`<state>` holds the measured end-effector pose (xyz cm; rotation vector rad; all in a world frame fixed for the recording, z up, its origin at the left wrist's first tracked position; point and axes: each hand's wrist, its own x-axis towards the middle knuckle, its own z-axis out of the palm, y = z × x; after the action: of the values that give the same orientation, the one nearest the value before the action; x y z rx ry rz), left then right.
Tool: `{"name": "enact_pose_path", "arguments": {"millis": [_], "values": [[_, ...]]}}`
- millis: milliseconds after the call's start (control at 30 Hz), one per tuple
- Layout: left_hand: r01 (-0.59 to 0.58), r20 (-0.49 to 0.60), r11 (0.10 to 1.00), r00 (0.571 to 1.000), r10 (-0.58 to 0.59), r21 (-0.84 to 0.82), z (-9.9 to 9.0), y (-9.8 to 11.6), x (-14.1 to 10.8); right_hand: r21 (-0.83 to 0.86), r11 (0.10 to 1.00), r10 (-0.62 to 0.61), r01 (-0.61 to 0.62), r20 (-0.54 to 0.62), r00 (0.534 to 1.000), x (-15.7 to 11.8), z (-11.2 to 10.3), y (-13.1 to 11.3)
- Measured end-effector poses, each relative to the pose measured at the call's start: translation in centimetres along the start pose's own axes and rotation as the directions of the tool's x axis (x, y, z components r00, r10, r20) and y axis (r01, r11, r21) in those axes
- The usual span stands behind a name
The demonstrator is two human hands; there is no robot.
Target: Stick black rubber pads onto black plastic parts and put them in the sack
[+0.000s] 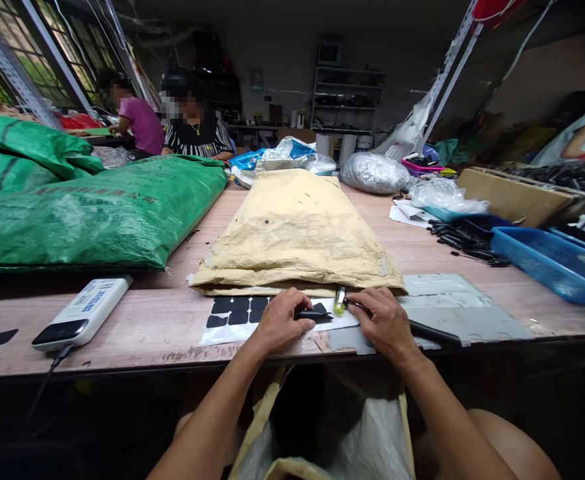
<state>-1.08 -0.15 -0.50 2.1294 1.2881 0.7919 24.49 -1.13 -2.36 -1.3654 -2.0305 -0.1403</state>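
My left hand (285, 317) is closed around a slim black pen-like piece (318, 315), whose tapered end points right. My right hand (385, 320) grips the dark handle of a small hammer (339, 301), with its shiny metal head and yellow-green face turned toward my left hand. Under the left hand lies a white sheet with rounded black stickers (237, 311). Beneath the right hand is a grey plate (447, 303) on the table. A large tan sack (302, 227) lies just beyond both hands.
A green sack (107, 213) fills the left, with a white power bank (85, 313) and cable before it. Black parts (472, 241) and a blue tray (552, 263) stand at right. An open sack (382, 427) hangs below the table edge. Other people sit further back.
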Motion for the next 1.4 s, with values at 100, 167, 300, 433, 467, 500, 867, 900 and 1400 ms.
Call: {"name": "enact_pose_path", "arguments": {"millis": [100,167,300,433,467,500,867,900,1400], "values": [[-0.032,0.013,0.999,0.999,0.032,0.035,-0.1,0.0,0.1,0.000,1.000,0.018,-0.018,0.019,1.000,0.0,0.0,-0.1],[-0.057,0.027,0.997,0.998,0.056,0.053,-0.4,0.6,-0.2,-0.003,0.999,0.042,-0.042,0.031,0.999,0.0,0.0,-0.1],[-0.127,0.175,0.992,0.977,0.125,-0.003,-0.7,3.8,-3.1,-0.006,0.998,0.060,-0.060,0.044,0.997,0.1,0.0,-0.1],[-0.172,0.482,0.985,0.862,0.158,-0.016,2.3,6.0,-7.9,-0.012,0.998,0.068,-0.067,0.047,0.997,0.0,0.0,-0.2],[-0.168,0.528,0.984,0.842,0.115,0.053,3.7,5.9,-8.8,-0.011,0.998,0.070,-0.069,0.046,0.997,0.0,0.0,-0.2],[-0.165,0.568,0.977,0.821,0.061,0.135,5.1,5.6,-9.6,-0.009,0.998,0.070,-0.070,0.046,0.996,0.0,0.0,-0.2],[-0.076,0.701,0.987,0.711,-0.045,0.140,4.8,4.7,-9.0,0.000,0.997,0.083,-0.083,0.041,0.996,0.0,0.1,-0.3],[-0.052,0.687,0.997,0.726,-0.002,0.058,3.1,5.2,-8.0,0.000,0.997,0.082,-0.082,0.042,0.996,0.0,0.1,-0.3],[0.441,-0.345,0.752,0.890,-0.297,0.490,-8.5,-2.0,7.9,-0.009,0.996,0.090,-0.090,0.052,0.995,0.1,0.0,-0.4]]}}
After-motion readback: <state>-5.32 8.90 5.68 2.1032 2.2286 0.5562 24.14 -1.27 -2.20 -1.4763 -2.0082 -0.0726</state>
